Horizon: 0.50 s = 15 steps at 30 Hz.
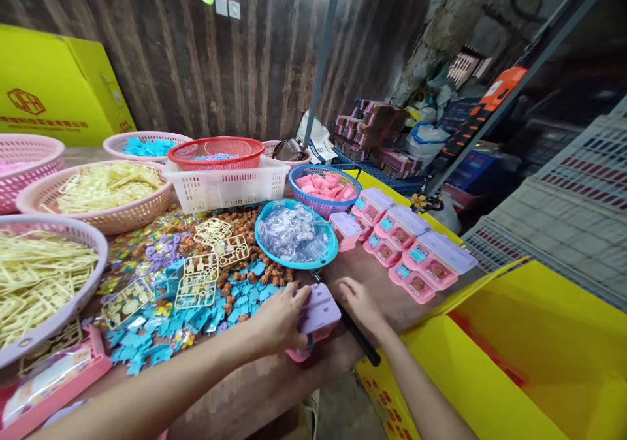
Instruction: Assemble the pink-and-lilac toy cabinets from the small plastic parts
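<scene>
My left hand point(284, 316) is closed around the side of a small toy box point(321, 309) with a purple lid and a pink base, near the table's front edge. Curled fingers show on my right hand point(361, 304), just right of the lid. A tool with a black handle point(360, 337) lies slanted between that box and my right wrist; whether my right fingers grip it is hidden. Behind the box stands a turquoise basket point(333, 252) of clear plastic parts. Similar pink and purple boxes point(399, 228) sit in rows to the right.
Loose blue pieces point(196, 322), brown pieces point(245, 221) and cream part frames point(197, 282) cover the table's left. Baskets of parts, including a lavender one point(100, 251), stand around them. An open yellow carton point(470, 355) is beside the right edge. A grey pole point(323, 55) rises behind.
</scene>
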Motion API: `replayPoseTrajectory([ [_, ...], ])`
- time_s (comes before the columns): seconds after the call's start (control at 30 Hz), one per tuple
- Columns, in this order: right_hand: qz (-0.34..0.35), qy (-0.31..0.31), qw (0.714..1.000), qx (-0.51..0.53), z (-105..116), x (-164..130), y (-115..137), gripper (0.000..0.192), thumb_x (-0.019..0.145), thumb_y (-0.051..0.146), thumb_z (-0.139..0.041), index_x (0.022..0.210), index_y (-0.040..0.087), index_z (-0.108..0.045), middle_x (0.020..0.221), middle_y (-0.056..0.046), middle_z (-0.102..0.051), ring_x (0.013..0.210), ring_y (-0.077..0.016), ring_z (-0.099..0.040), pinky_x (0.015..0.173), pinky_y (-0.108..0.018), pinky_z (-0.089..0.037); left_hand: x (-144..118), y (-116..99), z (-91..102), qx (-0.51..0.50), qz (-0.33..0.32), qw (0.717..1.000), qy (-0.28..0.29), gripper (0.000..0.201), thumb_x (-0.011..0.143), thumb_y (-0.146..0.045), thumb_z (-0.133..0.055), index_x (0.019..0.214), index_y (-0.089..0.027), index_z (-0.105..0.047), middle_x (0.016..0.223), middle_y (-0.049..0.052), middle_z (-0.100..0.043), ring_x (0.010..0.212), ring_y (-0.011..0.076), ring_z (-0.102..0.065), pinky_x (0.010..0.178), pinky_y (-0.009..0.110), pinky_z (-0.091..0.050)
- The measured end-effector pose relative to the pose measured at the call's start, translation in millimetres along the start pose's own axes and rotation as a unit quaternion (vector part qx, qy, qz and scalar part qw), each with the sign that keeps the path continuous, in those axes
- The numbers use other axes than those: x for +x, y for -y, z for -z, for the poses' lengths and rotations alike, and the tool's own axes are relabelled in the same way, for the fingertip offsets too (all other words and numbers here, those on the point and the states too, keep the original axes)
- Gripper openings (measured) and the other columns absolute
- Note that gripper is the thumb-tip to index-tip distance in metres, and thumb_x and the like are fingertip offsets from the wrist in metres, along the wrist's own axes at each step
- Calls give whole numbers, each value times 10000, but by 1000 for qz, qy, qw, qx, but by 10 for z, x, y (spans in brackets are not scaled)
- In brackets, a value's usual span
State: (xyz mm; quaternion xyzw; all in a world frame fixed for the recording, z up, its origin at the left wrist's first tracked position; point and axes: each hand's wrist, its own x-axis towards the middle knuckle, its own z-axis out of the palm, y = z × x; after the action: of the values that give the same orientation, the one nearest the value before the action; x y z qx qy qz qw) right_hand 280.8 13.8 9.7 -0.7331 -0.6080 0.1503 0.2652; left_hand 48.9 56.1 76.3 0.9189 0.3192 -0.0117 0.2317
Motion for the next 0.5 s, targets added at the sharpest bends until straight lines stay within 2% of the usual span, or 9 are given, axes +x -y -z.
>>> replayPoseTrajectory([
  [0.07,33,3,997,76,220,-42,95,344,899,359,-304,1035,181,-565,921,-79,-644,875,-188,-613,733,-300,-498,-77,16,91,-29,-27,999,-7,843,560,-311,-669,1323,-175,-339,1135,109,-493,973,252,-552,829,321,-468],
  [0.13,120,80,971,190,433,-150,265,509,780,516,-522,1191,218,-514,1181,-108,-566,1080,-242,-547,804,-336,-494,-108,-2,182,-50,-61,997,-13,835,545,-314,-688,1304,-197,-360,1107,88,-504,943,241,-562,800,312,-475],
  [0.17,159,147,957,192,520,-217,373,678,674,523,-651,1264,245,-468,1324,-103,-460,1191,-271,-464,893,-365,-456,-101,-25,223,-59,-77,995,-16,817,544,-318,-695,1288,-201,-380,1084,81,-513,931,239,-565,789,311,-476],
  [0.2,183,186,950,173,592,-282,484,781,600,490,-727,1293,267,-447,1390,-90,-383,1245,-284,-405,957,-383,-410,-83,-54,260,-69,-91,993,-20,787,550,-321,-698,1269,-203,-403,1061,75,-523,922,237,-568,783,312,-476],
  [0.27,184,204,954,121,696,-380,662,794,576,404,-762,1296,293,-447,1402,-63,-346,1257,-278,-385,1005,-387,-362,-44,-106,321,-103,-112,988,-35,750,583,-310,-688,1271,-208,-407,1061,71,-535,947,232,-563,807,315,-471],
  [0.37,139,133,979,66,805,-388,643,678,609,340,-722,1245,286,-494,1296,-57,-427,1173,-271,-459,964,-380,-398,-150,-62,388,-145,-124,980,-49,876,652,-273,-663,1402,-243,-212,1274,111,-449,1104,238,-504,903,343,-442],
  [0.43,94,38,994,33,853,-302,413,639,616,348,-694,1221,263,-505,1236,-71,-458,1124,-274,-483,942,-394,-408,-428,112,399,-125,-111,985,-47,979,667,-271,-675,1434,-310,-68,1415,115,-316,1212,250,-431,955,364,-413],
  [0.5,25,-70,997,-13,846,-171,96,605,623,364,-659,1196,239,-510,1161,-81,-481,1059,-267,-510,918,-413,-416,-858,373,366,-65,-71,994,-52,1027,620,-245,-715,1416,-401,-84,1424,82,-340,1226,267,-431,944,378,-423],
])
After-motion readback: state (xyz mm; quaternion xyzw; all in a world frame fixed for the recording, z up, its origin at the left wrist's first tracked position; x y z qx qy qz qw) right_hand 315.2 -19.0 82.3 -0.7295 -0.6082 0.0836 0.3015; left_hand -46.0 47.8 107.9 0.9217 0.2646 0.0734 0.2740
